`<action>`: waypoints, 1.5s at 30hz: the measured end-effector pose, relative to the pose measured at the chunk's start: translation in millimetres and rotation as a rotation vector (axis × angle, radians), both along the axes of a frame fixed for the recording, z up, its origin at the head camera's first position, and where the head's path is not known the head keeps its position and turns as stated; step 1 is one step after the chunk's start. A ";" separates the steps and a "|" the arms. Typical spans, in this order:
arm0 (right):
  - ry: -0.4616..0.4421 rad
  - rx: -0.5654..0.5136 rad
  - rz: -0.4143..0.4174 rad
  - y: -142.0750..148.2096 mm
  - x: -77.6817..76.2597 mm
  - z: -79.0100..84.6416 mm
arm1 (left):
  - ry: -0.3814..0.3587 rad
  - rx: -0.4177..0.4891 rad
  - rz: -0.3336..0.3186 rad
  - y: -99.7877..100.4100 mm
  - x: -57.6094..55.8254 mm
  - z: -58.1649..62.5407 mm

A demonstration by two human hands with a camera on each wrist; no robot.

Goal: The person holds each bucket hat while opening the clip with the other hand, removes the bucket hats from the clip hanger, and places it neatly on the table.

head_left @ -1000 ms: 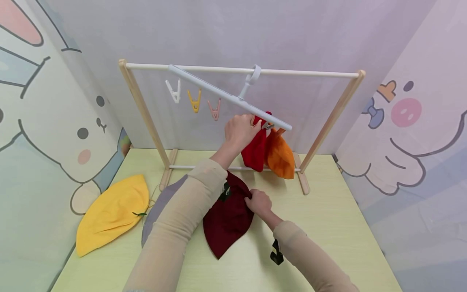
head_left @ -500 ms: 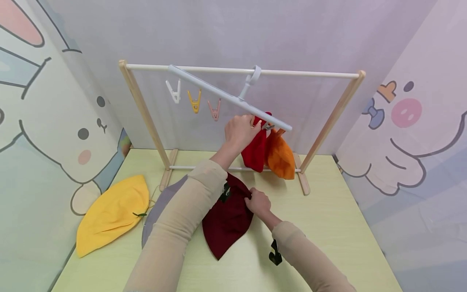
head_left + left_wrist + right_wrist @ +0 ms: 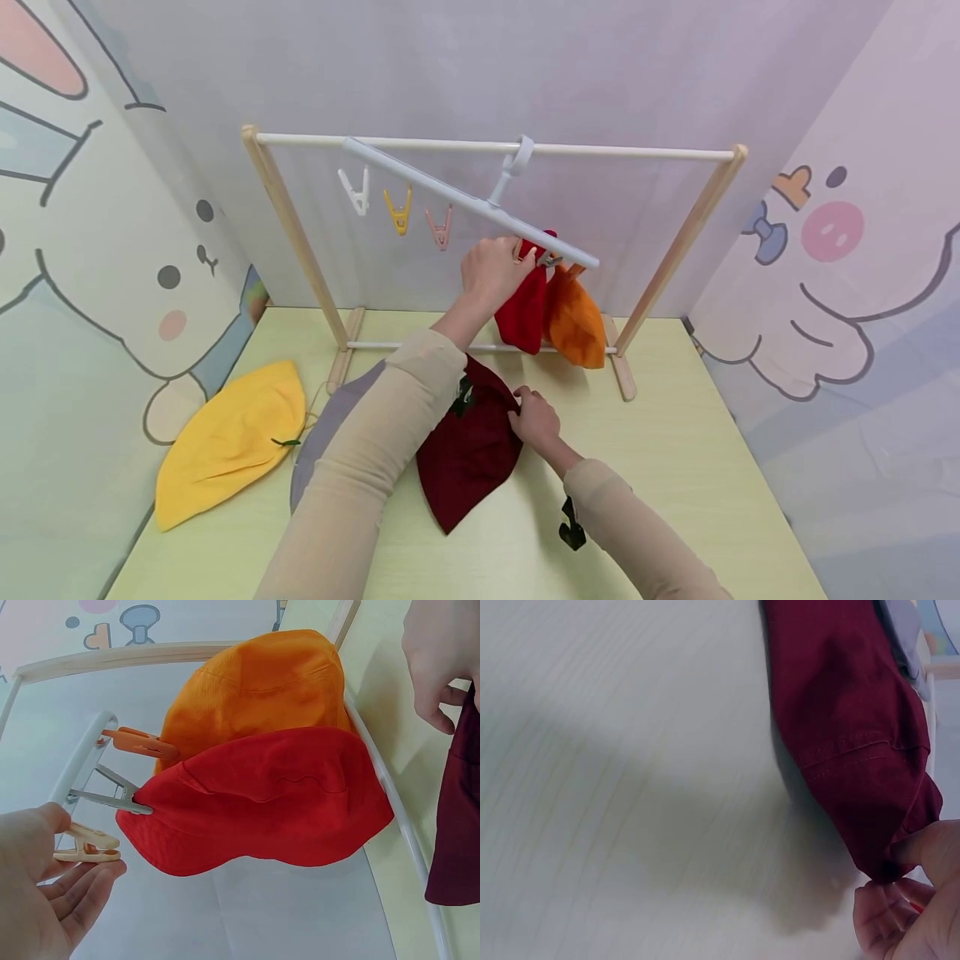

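Note:
My left hand (image 3: 495, 268) is raised at the low right part of the pale blue hanger (image 3: 420, 174). In the left wrist view its thumb and fingers pinch a cream clothespin (image 3: 91, 846) that hangs from the hanger. Beside it a grey clip (image 3: 112, 796) bites the brim of a red bucket hat (image 3: 262, 799). Behind that, an orange clip (image 3: 139, 741) holds an orange hat (image 3: 255, 686). My right hand (image 3: 537, 419) pinches the edge of a maroon hat (image 3: 472, 454) lying over the table; the right wrist view shows thumb and fingers on its fabric corner (image 3: 877, 855).
A wooden rack (image 3: 678, 250) with a white rod (image 3: 637, 152) bears the tilted hanger. White (image 3: 358, 193), yellow (image 3: 399, 212) and pink clothespins (image 3: 440, 229) dangle on its left. A yellow hat (image 3: 225, 450) lies at left; a grey-purple hat (image 3: 322, 442) is partly under my left sleeve.
Almost nothing differs. My right hand has shifted very slightly with the maroon hat's edge, and the head view has tilted a touch; the left hand stays at the cream clothespin.

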State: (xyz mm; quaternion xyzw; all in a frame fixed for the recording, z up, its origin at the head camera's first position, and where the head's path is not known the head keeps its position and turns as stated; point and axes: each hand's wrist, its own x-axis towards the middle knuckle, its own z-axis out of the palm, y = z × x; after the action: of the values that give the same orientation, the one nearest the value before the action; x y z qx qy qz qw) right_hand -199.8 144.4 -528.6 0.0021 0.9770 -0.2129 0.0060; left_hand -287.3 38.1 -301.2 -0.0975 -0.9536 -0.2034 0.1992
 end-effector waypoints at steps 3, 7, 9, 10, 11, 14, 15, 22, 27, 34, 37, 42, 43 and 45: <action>0.011 0.003 0.024 2.2 0.9 -1.8 | 0.004 0.001 0.003 -0.3 0.0 -0.1; 0.031 -0.002 0.069 4.2 3.3 -2.5 | 0.008 -0.002 0.003 -0.3 0.1 0.4; 0.043 0.004 0.094 5.2 4.1 -3.4 | 0.008 -0.003 0.002 -0.2 -0.1 0.5; 0.049 0.009 0.105 5.6 4.2 -3.9 | 0.007 -0.002 0.002 -0.2 -0.1 0.5; 0.056 0.017 0.116 6.1 4.3 -4.6 | 0.005 -0.002 0.002 -0.1 -0.2 0.4; 0.075 0.029 0.142 7.8 4.0 -6.6 | 0.000 -0.002 0.001 0.0 -0.5 0.2; 0.078 0.033 0.150 8.3 3.8 -7.2 | 0.000 -0.003 0.000 0.0 -0.5 0.3; 0.076 0.064 0.181 10.9 1.2 -10.6 | -0.002 0.000 -0.004 0.0 0.0 1.1; 0.112 0.042 0.212 12.7 0.5 -8.8 | -0.006 -0.006 -0.003 0.0 0.1 1.2; 0.185 -0.007 0.288 15.1 0.2 -5.7 | 0.000 0.015 -0.002 -0.7 -0.7 -0.4; 0.228 0.001 0.303 16.1 0.5 -2.7 | -0.005 0.014 -0.003 -0.4 -0.8 -0.6; 0.274 -0.044 0.289 18.2 1.2 4.2 | -0.007 0.013 -0.010 -0.3 -0.8 -0.5; 0.283 -0.062 0.286 18.7 1.4 5.4 | -0.009 0.014 -0.010 -0.5 -0.9 -0.5; 0.314 -0.091 0.282 19.3 1.5 7.9 | -0.011 0.015 -0.011 -0.8 -0.9 -0.8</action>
State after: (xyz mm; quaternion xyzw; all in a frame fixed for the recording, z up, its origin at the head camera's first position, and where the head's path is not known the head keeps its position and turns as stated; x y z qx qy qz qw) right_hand -198.4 163.7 -520.7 -0.1681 0.9461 -0.2514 -0.1163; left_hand -288.2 37.3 -302.0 -0.1002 -0.9526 -0.2124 0.1936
